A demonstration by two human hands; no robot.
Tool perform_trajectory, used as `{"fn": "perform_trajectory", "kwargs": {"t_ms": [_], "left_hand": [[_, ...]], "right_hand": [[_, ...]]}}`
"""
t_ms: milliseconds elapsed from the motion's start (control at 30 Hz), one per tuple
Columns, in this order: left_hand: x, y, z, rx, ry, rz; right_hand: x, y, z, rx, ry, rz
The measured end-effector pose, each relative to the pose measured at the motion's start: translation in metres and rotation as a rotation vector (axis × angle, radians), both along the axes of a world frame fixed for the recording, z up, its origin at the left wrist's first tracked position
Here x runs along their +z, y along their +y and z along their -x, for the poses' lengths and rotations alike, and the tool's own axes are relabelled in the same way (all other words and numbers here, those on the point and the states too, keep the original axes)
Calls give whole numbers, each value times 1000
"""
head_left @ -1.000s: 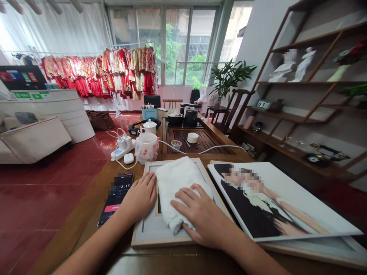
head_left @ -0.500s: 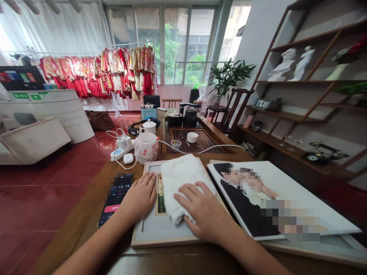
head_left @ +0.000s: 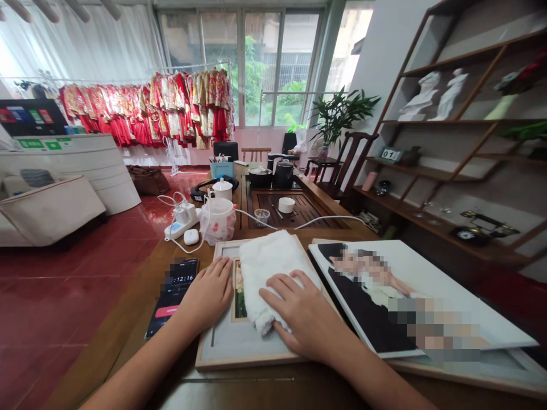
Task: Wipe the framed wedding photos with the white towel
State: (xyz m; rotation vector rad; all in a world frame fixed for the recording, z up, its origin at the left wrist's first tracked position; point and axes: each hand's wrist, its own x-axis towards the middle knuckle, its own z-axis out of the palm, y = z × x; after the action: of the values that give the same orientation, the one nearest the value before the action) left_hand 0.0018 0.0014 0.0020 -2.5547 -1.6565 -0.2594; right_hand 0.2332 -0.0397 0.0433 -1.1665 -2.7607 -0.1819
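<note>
A light wooden picture frame (head_left: 252, 360) with a pale mat lies flat on the table in front of me. A folded white towel (head_left: 267, 256) rests on it and hides most of the small picture (head_left: 240, 293) in the middle. My left hand (head_left: 217, 289) lies flat on the frame's left side, its fingers stretched forward beside the picture. My right hand (head_left: 301, 313) lies over the towel's lower right part with fingers spread and slightly bent. Its thumb is by the towel's near end.
Right of the frame lies a large print (head_left: 440, 273) on another frame. A phone (head_left: 173, 299) is at the left. Farther back are a power strip (head_left: 182, 225), a bagged white container (head_left: 219, 219), a lidded mug (head_left: 222, 191), a tea tray (head_left: 307, 210) and a white cable (head_left: 329, 217).
</note>
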Motion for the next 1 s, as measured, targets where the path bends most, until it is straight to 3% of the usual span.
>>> {"fn": "perform_trajectory", "kwargs": {"t_ms": [267,500,767,1000], "left_hand": [[2,2,-4,-3,13,-7],[-1,1,0,-5,22,-9],[1,1,-1,-24,16,-21],[2,0,-1,-3,-17,2]], "right_hand": [[3,0,-3,171,4,56],[3,1,0,2,15,25],[6,-5,-2,161,40,100],[5,-1,-1,6,32,41]]}}
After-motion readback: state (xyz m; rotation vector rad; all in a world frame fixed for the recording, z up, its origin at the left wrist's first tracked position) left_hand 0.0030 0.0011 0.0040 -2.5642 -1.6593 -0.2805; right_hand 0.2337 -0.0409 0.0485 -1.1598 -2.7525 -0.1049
